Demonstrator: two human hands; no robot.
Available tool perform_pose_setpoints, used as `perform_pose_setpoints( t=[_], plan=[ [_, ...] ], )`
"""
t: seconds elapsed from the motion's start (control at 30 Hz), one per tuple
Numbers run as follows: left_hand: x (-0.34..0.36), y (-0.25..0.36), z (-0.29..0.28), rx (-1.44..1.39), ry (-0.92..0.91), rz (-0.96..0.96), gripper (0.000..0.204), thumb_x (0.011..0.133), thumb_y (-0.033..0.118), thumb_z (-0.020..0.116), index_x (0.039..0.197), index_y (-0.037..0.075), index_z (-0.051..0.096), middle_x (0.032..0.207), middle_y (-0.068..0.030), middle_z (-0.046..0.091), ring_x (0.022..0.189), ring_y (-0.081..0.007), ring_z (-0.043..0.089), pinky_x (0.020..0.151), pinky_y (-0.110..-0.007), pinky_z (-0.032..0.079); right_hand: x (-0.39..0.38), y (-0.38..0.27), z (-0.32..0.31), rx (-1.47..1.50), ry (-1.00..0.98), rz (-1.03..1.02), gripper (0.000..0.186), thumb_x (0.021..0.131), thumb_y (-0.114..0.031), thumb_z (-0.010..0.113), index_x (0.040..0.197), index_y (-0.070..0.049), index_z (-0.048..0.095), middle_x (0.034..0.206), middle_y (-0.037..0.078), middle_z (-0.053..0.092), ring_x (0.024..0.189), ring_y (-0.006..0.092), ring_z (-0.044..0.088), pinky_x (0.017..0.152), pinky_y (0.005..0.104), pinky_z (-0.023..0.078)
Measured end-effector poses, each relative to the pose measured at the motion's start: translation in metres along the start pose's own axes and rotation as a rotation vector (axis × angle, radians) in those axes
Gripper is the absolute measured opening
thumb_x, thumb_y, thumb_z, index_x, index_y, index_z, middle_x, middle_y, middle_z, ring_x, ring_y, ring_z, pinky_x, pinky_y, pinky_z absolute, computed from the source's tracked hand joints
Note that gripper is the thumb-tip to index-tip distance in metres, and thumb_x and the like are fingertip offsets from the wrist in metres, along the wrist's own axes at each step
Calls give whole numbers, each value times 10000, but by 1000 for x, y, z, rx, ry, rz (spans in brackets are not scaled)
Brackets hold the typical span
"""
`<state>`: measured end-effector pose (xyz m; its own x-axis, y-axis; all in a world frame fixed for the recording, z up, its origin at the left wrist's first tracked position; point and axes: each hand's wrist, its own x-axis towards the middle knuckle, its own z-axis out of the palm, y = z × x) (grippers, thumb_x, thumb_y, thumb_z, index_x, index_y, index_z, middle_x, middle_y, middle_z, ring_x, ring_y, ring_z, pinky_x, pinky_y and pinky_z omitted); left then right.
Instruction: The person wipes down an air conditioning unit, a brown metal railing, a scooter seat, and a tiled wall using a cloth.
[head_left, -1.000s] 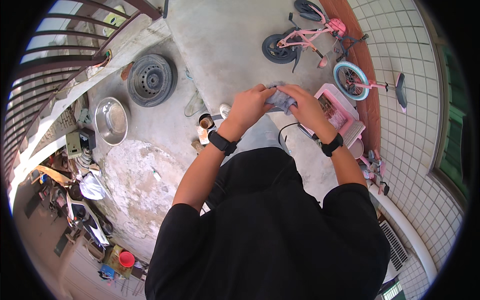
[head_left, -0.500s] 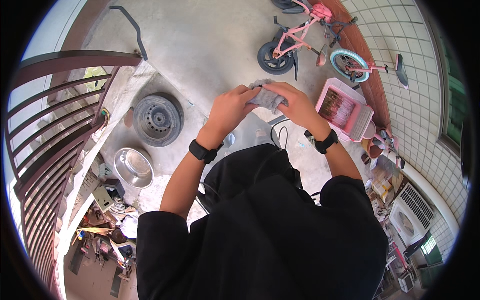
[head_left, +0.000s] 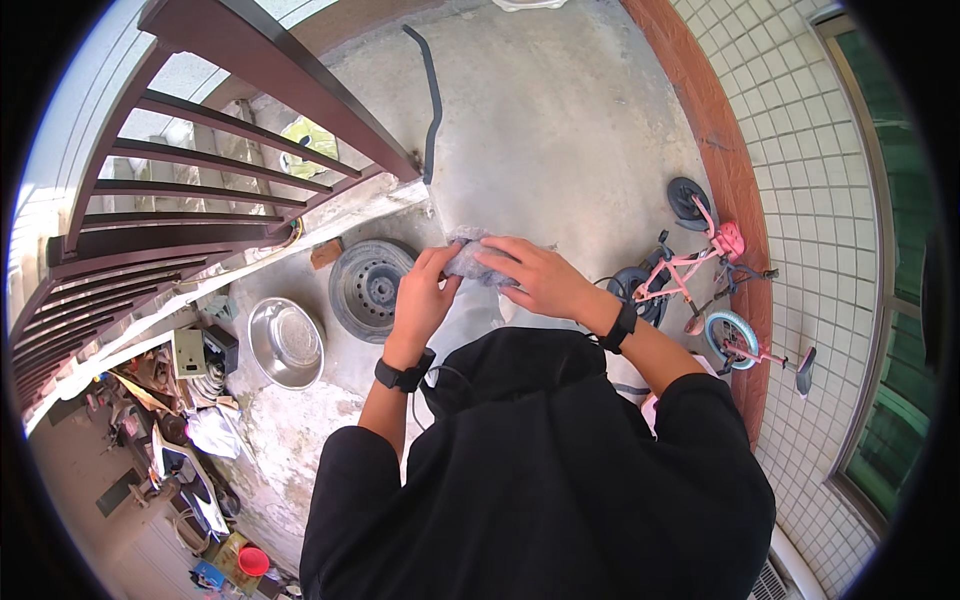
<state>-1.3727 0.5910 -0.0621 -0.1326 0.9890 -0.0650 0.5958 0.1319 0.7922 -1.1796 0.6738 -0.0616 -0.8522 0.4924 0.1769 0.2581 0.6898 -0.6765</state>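
Observation:
A crumpled grey cloth (head_left: 480,264) is bunched between my two hands in front of me. My left hand (head_left: 424,300) pinches its left side, thumb and fingers closing on it. From the right, my right hand (head_left: 545,280) grips the cloth with its fingers laid over the top and the thumb side below. Beyond the left hand lies a car wheel with its tyre (head_left: 370,286), flat on the concrete. A shiny metal basin (head_left: 287,343) sits to the left of the wheel.
On the left runs a brown metal railing (head_left: 270,70), with a bent dark bar (head_left: 432,110) near its end. A pink child's bicycle (head_left: 680,270) lies by the tiled wall (head_left: 800,230) on the right. Clutter and a red bowl (head_left: 253,561) fill the lower left.
My view has turned right, so the railing, wheel and bicycle have shifted across it. Both hands still hold the cloth; the right hand's fingers are more extended over it.

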Motion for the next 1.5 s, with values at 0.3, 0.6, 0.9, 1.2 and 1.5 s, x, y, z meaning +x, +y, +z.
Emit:
perform_pose_setpoints(
  t=[0.3,0.6,0.9,1.2,1.5],
  plan=[
    [82,46,-122,18,619,143,493,669,-104,577,1135,53,557,1208,-133,505,1080,-271,525,764,-314,501,172,-14,-68,103,263,-534,434,668,26,660,1079,-99,595,1217,118,482,1083,334,521,803,357,512],
    [128,79,-191,271,1111,518,598,793,196,542,1315,17,311,1360,-269,182,1235,-475,316,982,-515,338,330,-46,-122,122,534,-1146,312,708,0,646,974,-163,652,1110,82,504,1007,300,572,843,416,497],
    [156,41,-174,415,1142,106,663,758,340,629,1295,52,367,1334,-231,316,1238,-445,325,1014,-523,258,374,-2,-47,261,603,-1199,260,799,-286,611,1059,-286,614,1142,-138,490,1192,57,381,1095,489,144],
    [195,88,-188,156,1267,40,524,767,459,547,1104,62,488,1190,-187,471,1149,-515,397,960,-649,194,391,2,-78,311,545,-1302,337,770,-485,573,1072,-337,562,1192,-181,431,1193,28,342,1049,391,213],
    [225,95,-190,564,1351,247,419,693,412,557,921,61,574,1027,-159,577,1058,-545,462,841,-659,321,415,20,-83,218,705,-1349,436,747,-343,640,1140,-247,477,1190,-81,422,1205,111,315,1048,381,241]
  ],
)
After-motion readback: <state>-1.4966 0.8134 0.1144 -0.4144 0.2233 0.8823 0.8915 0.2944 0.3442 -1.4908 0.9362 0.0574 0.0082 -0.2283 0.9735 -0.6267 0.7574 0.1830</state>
